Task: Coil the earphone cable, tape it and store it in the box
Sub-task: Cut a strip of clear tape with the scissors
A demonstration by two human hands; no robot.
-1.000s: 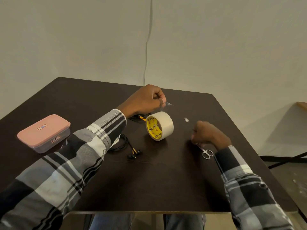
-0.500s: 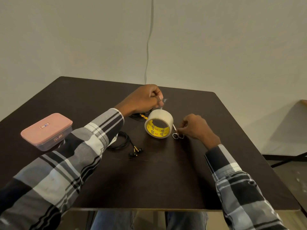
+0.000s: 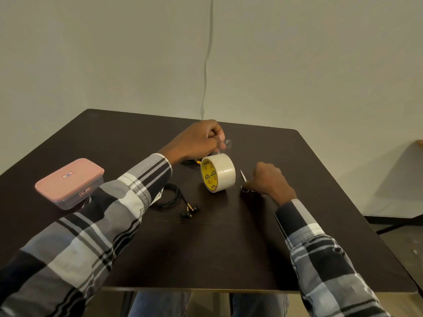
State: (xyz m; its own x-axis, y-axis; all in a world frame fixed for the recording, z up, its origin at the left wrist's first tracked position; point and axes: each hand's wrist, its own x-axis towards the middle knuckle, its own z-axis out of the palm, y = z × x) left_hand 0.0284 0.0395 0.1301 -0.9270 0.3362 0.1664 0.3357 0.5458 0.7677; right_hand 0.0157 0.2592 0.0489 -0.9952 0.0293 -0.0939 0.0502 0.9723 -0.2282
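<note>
Box: pink lid on, contents hidden, at table's left edge.
Hidden: earphone cable partly under left sleeve; scissors mostly behind right hand.
Left hand: pinching tape end above upright tape roll.
Right hand: curled round scissors, beside roll.
Earbuds: near roll, apart from both hands.
</note>
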